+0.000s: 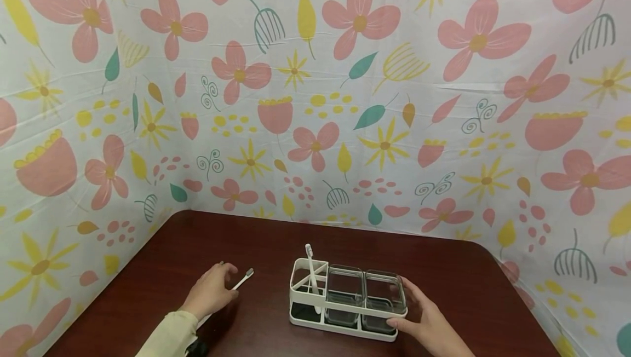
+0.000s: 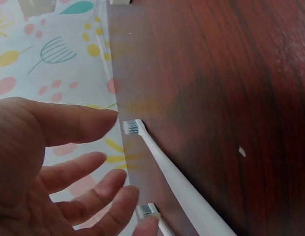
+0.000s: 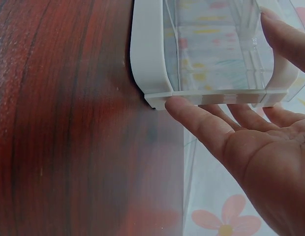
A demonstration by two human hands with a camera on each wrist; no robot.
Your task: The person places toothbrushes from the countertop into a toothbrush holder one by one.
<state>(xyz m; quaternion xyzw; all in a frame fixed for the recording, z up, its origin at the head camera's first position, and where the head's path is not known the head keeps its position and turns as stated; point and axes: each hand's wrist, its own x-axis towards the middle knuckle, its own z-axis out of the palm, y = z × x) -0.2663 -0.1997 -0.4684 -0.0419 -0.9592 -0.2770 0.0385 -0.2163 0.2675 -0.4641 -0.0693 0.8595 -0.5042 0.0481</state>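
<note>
My left hand [image 1: 209, 291] reaches over the left side of the table with its fingers spread loosely. A white toothbrush [image 2: 177, 182] with grey-blue bristles lies there, its head just beyond the thumb tip in the left wrist view. Below it, a second toothbrush head [image 2: 145, 211] shows beside the fingertips. A white toothbrush holder [image 1: 345, 305] stands at the table's middle; one toothbrush [image 1: 313, 275] leans upright in its divided left section. Two clear cups [image 1: 346, 286] fill the other sections. My right hand [image 1: 426, 318] grips the holder's right end, thumb and fingers on opposite sides.
The dark red wooden table [image 1: 246, 236] has rounded back corners. Behind it and along both sides hangs a white curtain [image 1: 315, 99] printed with flowers and leaves. A small pale speck [image 2: 242, 151] shows on the tabletop in the left wrist view.
</note>
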